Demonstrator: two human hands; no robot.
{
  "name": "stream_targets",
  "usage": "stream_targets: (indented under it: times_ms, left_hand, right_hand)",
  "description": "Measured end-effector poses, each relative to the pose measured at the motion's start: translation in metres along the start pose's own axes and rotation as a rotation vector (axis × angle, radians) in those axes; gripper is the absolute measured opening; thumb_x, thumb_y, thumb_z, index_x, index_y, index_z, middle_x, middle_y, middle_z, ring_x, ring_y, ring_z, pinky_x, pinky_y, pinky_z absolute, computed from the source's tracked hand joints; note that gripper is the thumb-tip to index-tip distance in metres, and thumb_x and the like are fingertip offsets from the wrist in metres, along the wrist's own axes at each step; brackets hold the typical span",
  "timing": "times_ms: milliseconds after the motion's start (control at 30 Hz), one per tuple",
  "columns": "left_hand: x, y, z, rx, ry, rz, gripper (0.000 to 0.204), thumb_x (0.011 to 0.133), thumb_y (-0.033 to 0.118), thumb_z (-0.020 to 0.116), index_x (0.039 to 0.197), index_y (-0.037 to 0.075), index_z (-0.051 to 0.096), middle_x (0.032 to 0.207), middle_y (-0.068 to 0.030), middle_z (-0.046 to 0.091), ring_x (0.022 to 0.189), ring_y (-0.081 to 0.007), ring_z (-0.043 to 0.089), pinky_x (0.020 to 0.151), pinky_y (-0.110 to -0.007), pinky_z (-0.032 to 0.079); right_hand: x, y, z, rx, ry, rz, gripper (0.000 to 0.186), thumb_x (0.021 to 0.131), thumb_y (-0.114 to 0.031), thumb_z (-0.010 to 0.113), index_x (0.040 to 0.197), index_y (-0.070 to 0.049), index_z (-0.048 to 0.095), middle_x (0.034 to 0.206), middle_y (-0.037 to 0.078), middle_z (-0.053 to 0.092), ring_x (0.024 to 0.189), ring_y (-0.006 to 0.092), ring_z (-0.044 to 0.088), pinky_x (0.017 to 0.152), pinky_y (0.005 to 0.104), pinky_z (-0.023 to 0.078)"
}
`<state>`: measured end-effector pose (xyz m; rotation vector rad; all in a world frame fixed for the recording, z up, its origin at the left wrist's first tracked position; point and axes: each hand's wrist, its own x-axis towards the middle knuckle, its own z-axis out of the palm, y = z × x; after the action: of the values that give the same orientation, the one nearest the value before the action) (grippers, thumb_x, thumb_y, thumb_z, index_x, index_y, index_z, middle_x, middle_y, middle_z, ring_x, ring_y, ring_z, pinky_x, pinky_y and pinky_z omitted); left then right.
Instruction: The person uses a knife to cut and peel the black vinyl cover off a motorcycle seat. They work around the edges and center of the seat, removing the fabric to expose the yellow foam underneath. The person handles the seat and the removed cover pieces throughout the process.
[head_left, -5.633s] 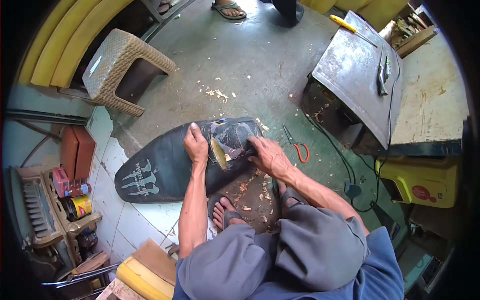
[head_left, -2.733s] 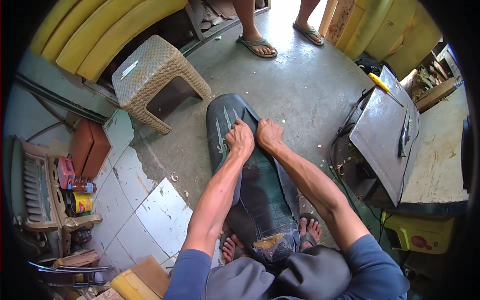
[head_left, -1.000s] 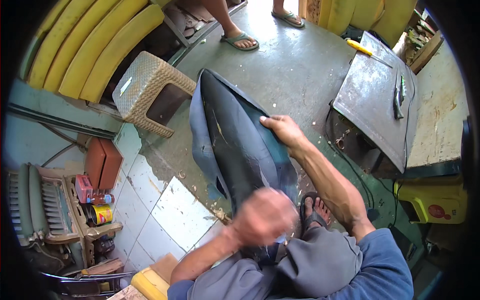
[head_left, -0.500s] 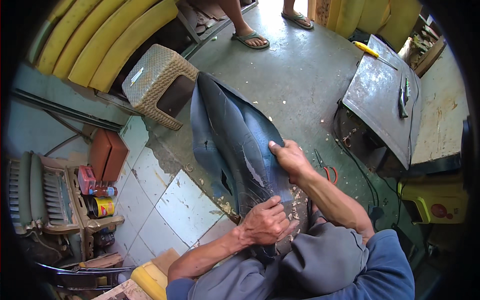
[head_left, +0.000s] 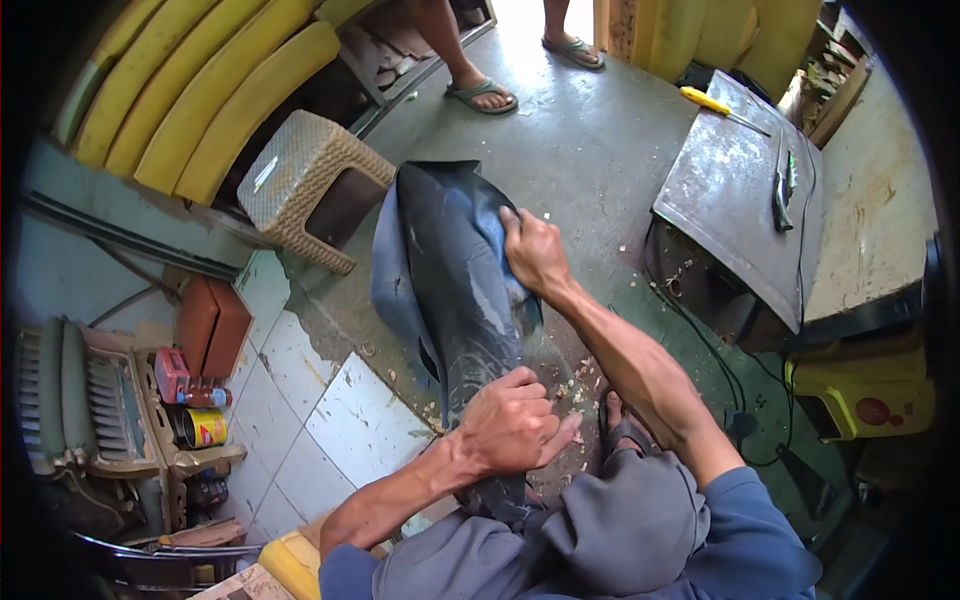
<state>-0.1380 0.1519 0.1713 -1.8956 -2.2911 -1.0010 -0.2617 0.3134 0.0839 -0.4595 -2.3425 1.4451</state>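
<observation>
A long, worn black vinyl seat cover (head_left: 440, 260), apparently from a motorcycle seat, stretches from near my lap toward the middle of the floor. Its surface is creased and scuffed, and the side flaps hang loose. Closed in a fist over its narrow near end is my left hand (head_left: 508, 425); part of the fingers' grip is hidden. My right hand (head_left: 537, 252) reaches farther forward and grips the right-hand edge, thumb on top, where the bluish inner side shows.
A woven-pattern plastic stool (head_left: 310, 185) stands at far left, below curved yellow foam pads (head_left: 240, 100). On the right, a metal-topped table (head_left: 725, 180) carries a yellow-handled screwdriver (head_left: 708, 100). A person's sandalled foot (head_left: 485, 97) is at the back. Cans (head_left: 207, 427) stand at left.
My right hand has moved forward and left along the cover's edge. The cover's far end has dropped nearer and folded wider. My left hand has shifted slightly left, still closed.
</observation>
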Motion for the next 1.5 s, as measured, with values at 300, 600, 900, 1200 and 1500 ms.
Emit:
stream_targets:
  times_ms: [300,600,900,1200,1500]
  left_hand:
    - [0.020,-0.003,-0.080,-0.097,0.039,-0.116,0.041,0.086,0.003,0.067,0.050,0.007,0.048,0.051,-0.0025,0.045,0.050,-0.0194,0.044,0.068,-0.036,0.043]
    - [-0.105,-0.018,-0.164,-0.799,0.687,-0.030,0.064,0.103,0.028,0.027,0.047,0.008,0.050,0.048,-0.0081,0.056,0.046,-0.0217,0.052,0.075,-0.039,0.039]
    - [-0.206,-0.070,-0.197,-1.062,0.495,-0.061,0.094,0.109,0.049,0.000,0.050,0.005,0.057,0.048,-0.0121,0.056,0.051,-0.0248,0.055,0.081,-0.040,0.039]
    - [-0.254,-0.132,-0.182,-1.277,0.563,-0.206,0.078,0.108,0.055,0.010,0.070,0.008,0.058,0.067,-0.0101,0.064,0.094,-0.0248,0.061,0.106,-0.049,0.037]
    - [-0.385,-0.198,-0.226,-0.836,0.705,-1.327,0.055,0.105,0.047,0.043,0.131,-0.001,0.055,0.129,-0.0173,0.062,0.118,-0.0308,0.058,0.104,-0.047,0.044]
  right_hand:
    - [0.083,-0.050,0.026,0.049,-0.089,-0.119,0.052,0.104,-0.045,0.043,0.101,0.000,0.069,0.096,0.034,0.067,0.096,0.0522,0.065,0.089,0.0566,0.050]
    - [0.115,0.085,-0.012,-0.589,-0.100,0.116,0.047,0.105,-0.046,0.035,0.122,-0.021,0.071,0.105,0.027,0.071,0.100,0.0444,0.069,0.091,0.0535,0.052]
    - [0.047,0.168,-0.060,-0.646,-0.047,0.287,0.056,0.102,-0.054,0.041,0.107,-0.008,0.074,0.105,0.030,0.069,0.103,0.0469,0.067,0.092,0.0555,0.052]
    - [0.019,0.172,-0.046,-0.581,-0.034,-0.169,0.048,0.095,-0.041,0.059,0.133,-0.012,0.061,0.131,0.021,0.061,0.123,0.0402,0.058,0.103,0.0562,0.044]
    - [0.024,0.088,0.025,-0.770,-0.901,-0.310,0.059,0.092,-0.043,0.064,0.144,-0.021,0.051,0.124,0.015,0.060,0.126,0.0331,0.055,0.100,0.0602,0.045]
